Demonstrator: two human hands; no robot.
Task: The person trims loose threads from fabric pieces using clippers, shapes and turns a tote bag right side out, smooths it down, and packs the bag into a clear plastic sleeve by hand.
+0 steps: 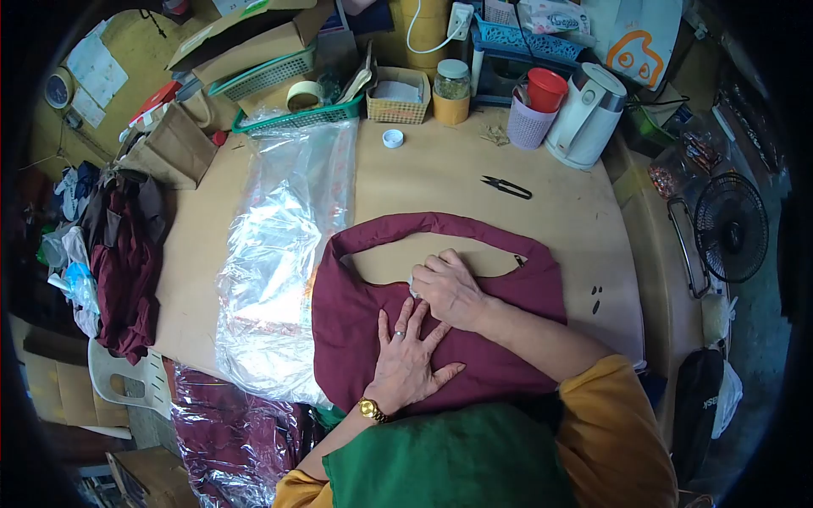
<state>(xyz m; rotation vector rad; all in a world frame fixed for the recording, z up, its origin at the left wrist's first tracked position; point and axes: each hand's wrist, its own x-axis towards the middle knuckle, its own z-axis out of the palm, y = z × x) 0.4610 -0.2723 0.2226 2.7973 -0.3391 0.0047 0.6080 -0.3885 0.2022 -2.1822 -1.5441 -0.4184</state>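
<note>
A maroon cloth bag [347,356] with a wide shoulder loop lies flat on the table in front of me. My left hand [411,356] rests on its body with the fingers spread, pressing the cloth below the opening. Across the bag reaches my right hand [449,292], its fingers curled closed at the opening's lower edge, just above my left fingertips. A small whitish piece [412,288] shows beside the right fingers; what it is I cannot make out. Near the right end of the opening sits a small dark piece [519,261] on the bag's edge.
Clear plastic bags [279,245] lie left of the cloth bag. Black thread snips [506,187] and a white cap [393,138] lie farther back. A kettle [587,114], purple basket [530,124] and jar [451,80] line the rear. Wrapped maroon goods [233,432] sit at lower left.
</note>
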